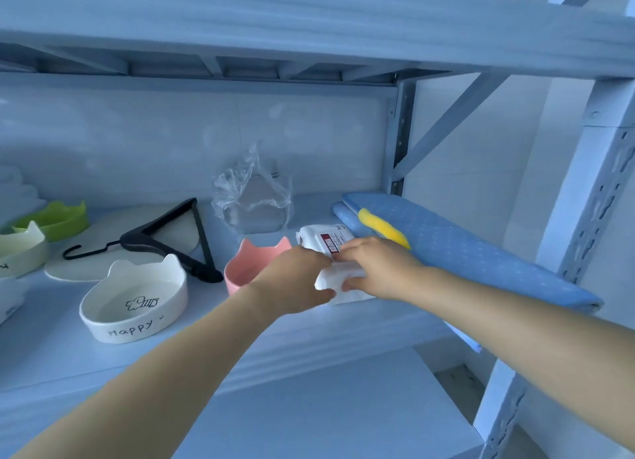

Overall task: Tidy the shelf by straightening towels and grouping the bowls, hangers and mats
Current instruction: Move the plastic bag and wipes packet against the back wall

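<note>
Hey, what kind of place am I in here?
Probably a storeroom or utility corner: a bare metal rack shelf holding pet-style bowls like the white bowl, a black hanger and folded blue cloth.

Both hands meet mid-shelf: the left hand (295,280) and right hand (374,269) close on a white plastic-wrapped pack with a red label (326,242), on the shelf board (51,355). Just left of it sits the pink cat-eared bowl (247,262), and further left, nearer the front edge, the white cat-eared bowl (134,297). Behind that, a black plastic hanger (171,238) lies on a pale round mat (113,232). A crumpled clear plastic bag (251,197) stands at the back. Far left, the green cat-eared bowl (55,218) sits behind the cream bowl (20,249). Right of the pack lie folded blue dotted towels (464,249).
</note>
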Motion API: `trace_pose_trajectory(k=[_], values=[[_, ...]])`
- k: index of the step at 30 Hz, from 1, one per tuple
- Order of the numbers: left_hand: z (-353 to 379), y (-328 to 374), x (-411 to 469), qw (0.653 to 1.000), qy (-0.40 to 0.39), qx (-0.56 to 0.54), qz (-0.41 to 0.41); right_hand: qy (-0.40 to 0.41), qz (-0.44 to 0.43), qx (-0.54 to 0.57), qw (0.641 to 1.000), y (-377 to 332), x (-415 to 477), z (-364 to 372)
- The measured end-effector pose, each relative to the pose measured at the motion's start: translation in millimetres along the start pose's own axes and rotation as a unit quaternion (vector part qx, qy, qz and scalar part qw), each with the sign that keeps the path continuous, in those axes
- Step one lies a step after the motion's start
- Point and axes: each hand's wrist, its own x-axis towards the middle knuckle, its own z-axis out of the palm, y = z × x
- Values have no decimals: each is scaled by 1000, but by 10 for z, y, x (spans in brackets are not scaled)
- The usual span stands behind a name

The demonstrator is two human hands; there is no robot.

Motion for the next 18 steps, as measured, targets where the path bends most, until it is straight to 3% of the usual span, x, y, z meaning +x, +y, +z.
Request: trace_pose_trajectory(k=[14,18], values=[[212,-459,1276,992,-64,76,-73,-113,28,-63,991,644,1305,154],[194,-637,1426,979,-40,189,-65,-118,16,-112,987,693,1531,140]])
